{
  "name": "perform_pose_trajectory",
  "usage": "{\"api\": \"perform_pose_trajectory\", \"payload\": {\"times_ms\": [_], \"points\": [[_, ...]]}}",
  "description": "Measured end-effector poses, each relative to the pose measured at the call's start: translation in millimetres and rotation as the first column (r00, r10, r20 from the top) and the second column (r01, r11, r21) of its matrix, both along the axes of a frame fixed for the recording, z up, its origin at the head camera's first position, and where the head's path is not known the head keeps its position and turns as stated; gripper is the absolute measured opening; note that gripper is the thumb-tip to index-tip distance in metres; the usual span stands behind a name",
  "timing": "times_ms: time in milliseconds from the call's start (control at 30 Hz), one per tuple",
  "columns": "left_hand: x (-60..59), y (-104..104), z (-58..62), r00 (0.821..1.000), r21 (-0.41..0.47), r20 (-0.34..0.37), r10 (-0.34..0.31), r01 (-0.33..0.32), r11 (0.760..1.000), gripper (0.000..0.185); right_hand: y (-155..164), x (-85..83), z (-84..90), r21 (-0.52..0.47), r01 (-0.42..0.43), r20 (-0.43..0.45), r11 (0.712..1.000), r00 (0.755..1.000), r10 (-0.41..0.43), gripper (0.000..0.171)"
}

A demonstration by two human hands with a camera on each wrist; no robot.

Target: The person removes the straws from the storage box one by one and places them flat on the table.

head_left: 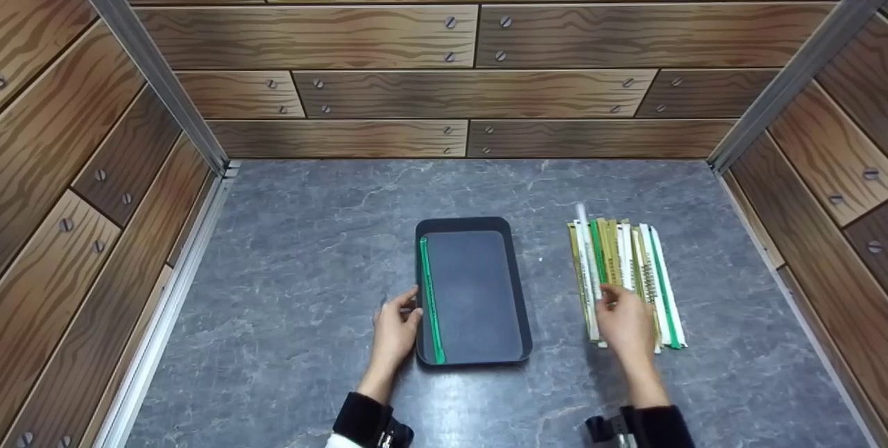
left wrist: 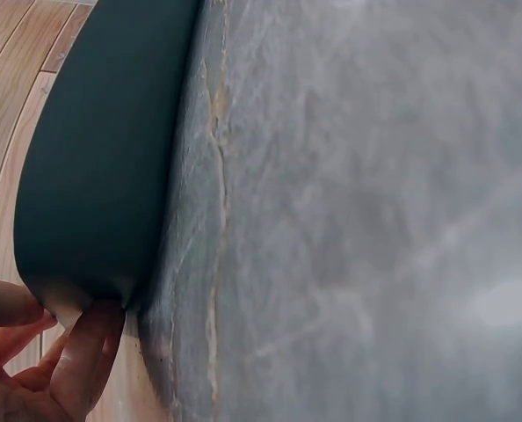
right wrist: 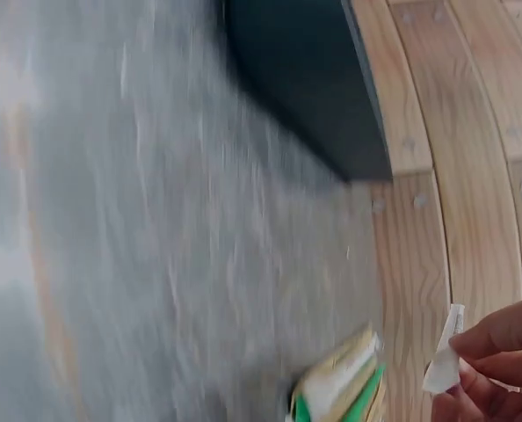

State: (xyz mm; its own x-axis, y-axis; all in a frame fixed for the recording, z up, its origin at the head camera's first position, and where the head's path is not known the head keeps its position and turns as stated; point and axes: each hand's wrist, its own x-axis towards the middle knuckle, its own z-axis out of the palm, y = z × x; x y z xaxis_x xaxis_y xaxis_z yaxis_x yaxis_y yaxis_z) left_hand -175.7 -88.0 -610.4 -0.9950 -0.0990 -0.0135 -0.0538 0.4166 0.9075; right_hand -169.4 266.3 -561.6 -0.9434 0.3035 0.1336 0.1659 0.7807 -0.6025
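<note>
A dark rectangular tray (head_left: 520, 295) lies on the grey surface, with one long green paper-wrapped straw (head_left: 431, 302) along its left inner side. My left hand (head_left: 395, 330) grips the tray's left wall with bent fingers; in the left wrist view its fingertips (left wrist: 90, 347) press at the tray's wall (left wrist: 103, 158). At the right, my right hand (head_left: 626, 320) pinches a white paper-wrapped straw (head_left: 587, 254) between thumb and fingers. The far end of that straw rises above the row of other wrapped straws (head_left: 666, 288). In the right wrist view the pinched white straw (right wrist: 445, 356) shows its wrapper end.
The row of straws holds several white, green and gold-brown wrappers side by side. Wood-patterned panels (head_left: 388, 94) stand at the back and both sides, with metal rails (head_left: 201, 129) at the corners. Grey surface (head_left: 548, 316) lies between tray and straws.
</note>
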Motion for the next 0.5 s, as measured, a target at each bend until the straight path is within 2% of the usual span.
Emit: {"api": "perform_pose_trajectory", "payload": {"times_ms": [133, 233, 433, 500], "points": [[0.2, -0.3, -0.3, 1.0, -0.005, -0.009, 0.002, -0.003, 1.0, 0.041, 20.0, -3.5, -1.1, 0.025, 0.069, 0.119, 0.997, 0.99, -0.072, 0.036], [0.4, -0.5, -0.7, 1.0, -0.004, -0.016, -0.001, 0.001, 1.0, 0.04, 31.6, -6.5, -3.4, 0.045, 0.099, 0.176, 0.994, 0.979, -0.106, 0.037], [0.0, -0.1, -0.1, 1.0, 0.012, -0.013, -0.003, 0.003, 1.0, 0.041, 45.3, -11.1, -7.9, 0.063, 0.113, 0.249, 0.992, 0.96, -0.126, 0.043], [0.1, 0.1, 0.3, 1.0, 0.021, -0.009, -0.006, 0.006, 1.0, 0.041, 48.2, -12.8, -9.7, 0.077, 0.12, 0.242, 0.99, 0.961, -0.135, 0.043]]}}
